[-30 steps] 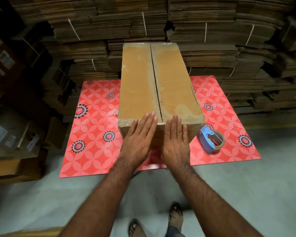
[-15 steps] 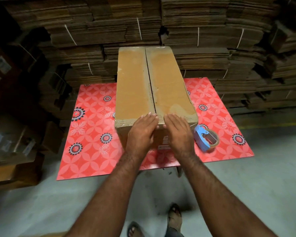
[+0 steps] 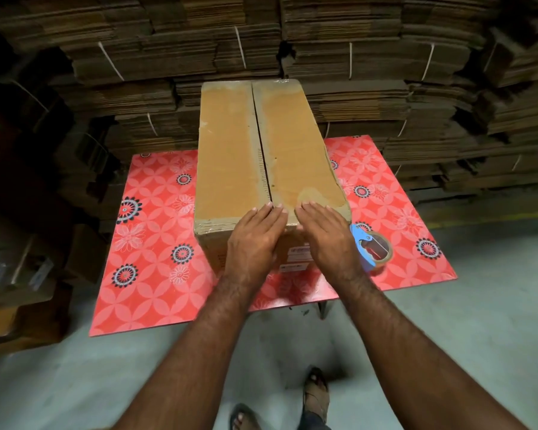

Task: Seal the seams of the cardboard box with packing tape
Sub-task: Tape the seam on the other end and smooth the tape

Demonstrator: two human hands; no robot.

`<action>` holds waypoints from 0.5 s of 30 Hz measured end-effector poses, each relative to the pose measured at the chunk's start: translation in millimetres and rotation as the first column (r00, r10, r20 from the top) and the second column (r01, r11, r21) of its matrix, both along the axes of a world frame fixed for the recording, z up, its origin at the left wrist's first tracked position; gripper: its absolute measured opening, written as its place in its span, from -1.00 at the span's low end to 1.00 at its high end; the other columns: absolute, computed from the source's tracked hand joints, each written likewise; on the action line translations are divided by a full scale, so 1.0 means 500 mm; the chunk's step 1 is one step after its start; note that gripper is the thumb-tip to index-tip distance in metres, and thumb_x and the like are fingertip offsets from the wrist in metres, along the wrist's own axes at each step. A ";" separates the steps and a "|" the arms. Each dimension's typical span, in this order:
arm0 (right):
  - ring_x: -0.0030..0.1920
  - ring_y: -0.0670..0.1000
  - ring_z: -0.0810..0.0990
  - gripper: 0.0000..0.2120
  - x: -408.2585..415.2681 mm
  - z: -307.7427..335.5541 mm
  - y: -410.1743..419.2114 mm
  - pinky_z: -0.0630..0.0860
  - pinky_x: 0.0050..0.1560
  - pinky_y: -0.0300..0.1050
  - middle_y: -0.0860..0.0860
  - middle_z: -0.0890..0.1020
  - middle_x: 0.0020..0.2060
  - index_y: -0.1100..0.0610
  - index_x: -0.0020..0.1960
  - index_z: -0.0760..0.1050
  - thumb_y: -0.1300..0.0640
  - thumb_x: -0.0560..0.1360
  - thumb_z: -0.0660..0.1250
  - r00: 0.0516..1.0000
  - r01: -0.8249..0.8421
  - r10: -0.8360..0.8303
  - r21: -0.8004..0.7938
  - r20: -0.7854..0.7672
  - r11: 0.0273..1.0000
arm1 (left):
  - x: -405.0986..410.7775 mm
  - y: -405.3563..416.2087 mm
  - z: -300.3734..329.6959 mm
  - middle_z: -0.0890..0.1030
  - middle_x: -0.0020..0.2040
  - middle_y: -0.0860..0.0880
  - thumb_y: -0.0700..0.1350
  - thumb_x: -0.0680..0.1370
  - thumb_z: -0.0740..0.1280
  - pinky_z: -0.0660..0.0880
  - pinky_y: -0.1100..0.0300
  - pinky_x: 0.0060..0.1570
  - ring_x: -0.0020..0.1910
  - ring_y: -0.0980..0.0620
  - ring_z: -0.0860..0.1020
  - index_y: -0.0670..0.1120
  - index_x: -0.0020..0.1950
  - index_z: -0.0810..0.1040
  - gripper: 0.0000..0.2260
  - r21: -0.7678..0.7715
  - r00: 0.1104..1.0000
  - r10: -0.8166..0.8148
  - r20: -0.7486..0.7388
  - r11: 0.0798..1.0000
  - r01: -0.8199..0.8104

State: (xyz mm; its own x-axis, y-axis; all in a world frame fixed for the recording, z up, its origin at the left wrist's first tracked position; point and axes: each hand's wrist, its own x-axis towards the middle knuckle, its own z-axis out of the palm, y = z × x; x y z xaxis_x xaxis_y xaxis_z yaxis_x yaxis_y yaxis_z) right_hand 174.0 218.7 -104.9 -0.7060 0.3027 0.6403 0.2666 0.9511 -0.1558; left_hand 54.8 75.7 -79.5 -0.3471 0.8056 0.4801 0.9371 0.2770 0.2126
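Observation:
A long brown cardboard box stands on a red flower-patterned table, its centre seam running away from me. My left hand and my right hand lie flat over the box's near top edge, one on each side of the seam, fingers resting on the top and palms over the near end face. Neither hand holds anything. A blue tape dispenser with a roll of brown packing tape lies on the table just right of the box, partly behind my right wrist.
Tied bundles of flattened cardboard are stacked high behind the table and to the right. More boxes sit on the floor at left. Grey concrete floor lies in front, with my sandalled feet below.
Both hands have slid back toward me, from flat on the box top to draped over its near edge. The camera view has shifted slightly.

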 end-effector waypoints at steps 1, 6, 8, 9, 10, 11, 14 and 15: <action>0.31 0.14 0.56 -0.69 0.004 -0.003 0.000 0.39 0.37 0.10 0.13 0.62 0.26 0.22 0.30 0.58 0.19 0.60 0.28 1.000 -0.010 0.010 -0.002 0.009 1.000 | -0.002 -0.005 0.000 0.57 0.35 -0.10 -0.27 0.37 0.46 0.38 -0.06 0.41 0.37 -0.09 0.51 -0.14 0.37 0.56 -0.46 -0.023 1.000 -0.017 0.008 1.000 0.017; 0.31 0.14 0.56 -0.66 0.014 0.010 0.000 0.44 0.34 0.12 0.14 0.62 0.26 0.23 0.30 0.57 0.13 0.57 0.36 0.999 -0.009 0.009 0.004 0.042 1.000 | 0.003 -0.005 0.013 0.54 0.37 -0.12 -0.15 0.50 0.37 0.32 -0.08 0.46 0.41 -0.12 0.47 -0.14 0.39 0.52 -0.56 -0.018 0.996 -0.021 0.085 1.000 0.022; 0.32 0.13 0.55 -0.67 0.021 0.018 0.010 0.39 0.38 0.08 0.13 0.61 0.27 0.22 0.30 0.57 0.10 0.59 0.34 0.998 0.034 -0.033 -0.027 0.045 0.999 | 0.012 0.008 0.017 0.58 0.34 -0.09 -0.03 0.62 0.21 0.33 -0.04 0.46 0.39 -0.08 0.50 -0.11 0.36 0.56 -0.64 0.029 0.995 0.002 0.096 1.000 -0.005; 0.32 0.12 0.55 -0.67 0.023 0.019 0.017 0.35 0.38 0.05 0.13 0.61 0.27 0.21 0.31 0.57 0.09 0.60 0.32 0.997 0.069 -0.067 -0.050 0.045 0.996 | 0.017 0.017 0.016 0.59 0.32 -0.08 -0.02 0.63 0.22 0.34 -0.03 0.45 0.37 -0.06 0.51 -0.10 0.34 0.58 -0.66 0.030 0.996 0.010 0.092 0.999 -0.013; 0.32 0.12 0.55 -0.67 0.023 0.017 0.023 0.33 0.38 0.03 0.13 0.61 0.27 0.20 0.31 0.57 0.09 0.61 0.31 0.995 0.096 -0.094 -0.065 0.043 0.993 | 0.023 0.028 0.015 0.61 0.30 -0.08 -0.05 0.61 0.28 0.36 -0.02 0.43 0.35 -0.06 0.53 -0.10 0.31 0.59 -0.69 0.031 0.997 0.015 0.082 0.999 -0.018; 0.31 0.13 0.55 -0.68 0.025 0.011 0.028 0.33 0.37 0.02 0.14 0.61 0.27 0.20 0.31 0.57 0.11 0.60 0.31 0.994 0.104 -0.101 -0.069 0.037 0.992 | 0.030 0.036 0.014 0.63 0.28 -0.08 -0.09 0.57 0.37 0.38 -0.02 0.42 0.32 -0.06 0.56 -0.10 0.29 0.61 -0.70 0.030 0.997 0.027 0.070 0.999 -0.029; 0.33 0.14 0.54 -0.65 0.032 -0.007 0.039 0.34 0.38 0.06 0.13 0.59 0.30 0.22 0.33 0.56 0.26 0.54 0.35 1.000 0.030 -0.030 -0.044 0.010 0.999 | 0.037 0.039 0.004 0.60 0.32 -0.07 -0.20 0.40 0.56 0.34 0.01 0.41 0.33 -0.04 0.55 -0.10 0.35 0.57 -0.48 -0.012 0.998 0.042 0.044 0.999 -0.042; 0.35 0.13 0.52 -0.64 0.037 -0.007 0.043 0.34 0.39 0.06 0.12 0.59 0.31 0.22 0.35 0.54 0.26 0.56 0.35 1.000 -0.010 0.010 -0.026 0.012 1.000 | 0.035 0.031 0.001 0.56 0.37 -0.07 -0.22 0.36 0.59 0.30 0.03 0.44 0.37 -0.04 0.51 -0.09 0.40 0.52 -0.38 -0.048 0.999 0.027 0.029 0.999 -0.025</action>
